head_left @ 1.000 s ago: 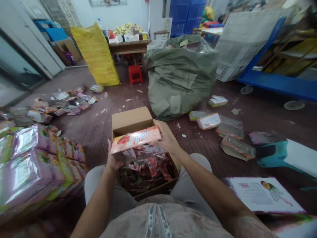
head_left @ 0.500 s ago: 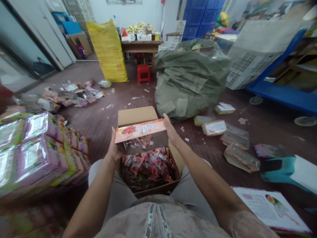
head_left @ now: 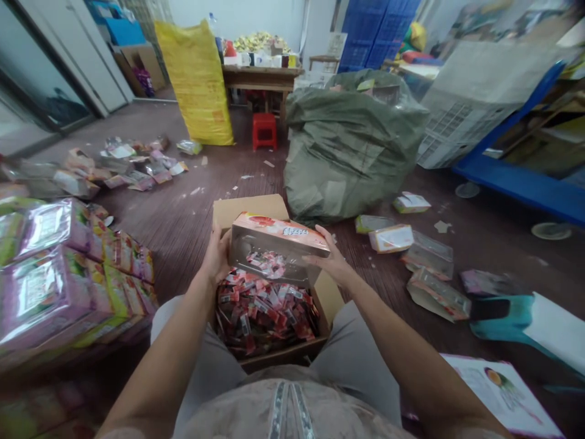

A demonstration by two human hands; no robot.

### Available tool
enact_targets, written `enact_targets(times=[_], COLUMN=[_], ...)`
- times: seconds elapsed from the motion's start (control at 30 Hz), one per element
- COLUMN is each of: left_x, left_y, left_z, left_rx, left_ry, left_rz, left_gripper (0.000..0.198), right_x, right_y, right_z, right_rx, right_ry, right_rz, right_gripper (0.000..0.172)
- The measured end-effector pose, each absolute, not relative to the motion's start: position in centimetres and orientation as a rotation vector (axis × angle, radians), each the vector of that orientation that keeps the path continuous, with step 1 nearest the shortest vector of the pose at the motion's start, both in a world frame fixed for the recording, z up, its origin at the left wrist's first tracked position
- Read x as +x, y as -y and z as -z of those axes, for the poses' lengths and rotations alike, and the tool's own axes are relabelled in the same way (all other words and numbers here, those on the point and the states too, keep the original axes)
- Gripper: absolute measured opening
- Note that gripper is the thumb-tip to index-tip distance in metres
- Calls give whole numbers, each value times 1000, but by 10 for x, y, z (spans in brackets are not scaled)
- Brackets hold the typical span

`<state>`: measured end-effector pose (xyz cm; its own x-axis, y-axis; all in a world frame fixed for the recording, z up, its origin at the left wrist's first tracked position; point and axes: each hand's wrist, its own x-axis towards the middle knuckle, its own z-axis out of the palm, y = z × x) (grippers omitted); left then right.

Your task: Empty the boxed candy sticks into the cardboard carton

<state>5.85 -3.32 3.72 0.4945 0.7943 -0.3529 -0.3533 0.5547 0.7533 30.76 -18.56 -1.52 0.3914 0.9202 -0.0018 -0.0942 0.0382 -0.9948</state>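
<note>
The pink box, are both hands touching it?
Touching. Head view: left hand clasps one end of the pink box, right hand the other.

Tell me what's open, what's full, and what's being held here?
pink box: held over the carton, tilted, a few sachets behind its clear window
left hand: holding the pink box's left end
right hand: holding its right end
cardboard carton: open, flap up, nearly full of red sachets
green sack: bulging
yellow sack: standing upright
red stool: upright
</note>
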Motion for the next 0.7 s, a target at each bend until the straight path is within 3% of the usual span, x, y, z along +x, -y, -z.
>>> enact_targets(times=[0.17,0.27,0.33,0.43,0.5,0.7], left_x=[63,73,82,87,82,82], left_y=[26,59,95,135,138,56], left_z=[5,57,98,156,185,215], left_rx=[876,1532,2093,2522,2610,2590], left_ry=[-1054,-1343,-1153,-639,-552,-645], left_rz=[-861,-834,-506,138,338,143], left_gripper=[67,63,70,79,68,57], right_x=[333,372,395,398,382,368], right_y=[184,188,195,221,250,381], right_z=[23,29,33,43,52,56], right_rx=[-1270,-1217,-1205,-1325,-1484,-2190], right_ry=[629,266,57,-51,17,257], right_rz=[-922,-786,-745,-768,-725,70], right_gripper=[99,85,80,89,96,74])
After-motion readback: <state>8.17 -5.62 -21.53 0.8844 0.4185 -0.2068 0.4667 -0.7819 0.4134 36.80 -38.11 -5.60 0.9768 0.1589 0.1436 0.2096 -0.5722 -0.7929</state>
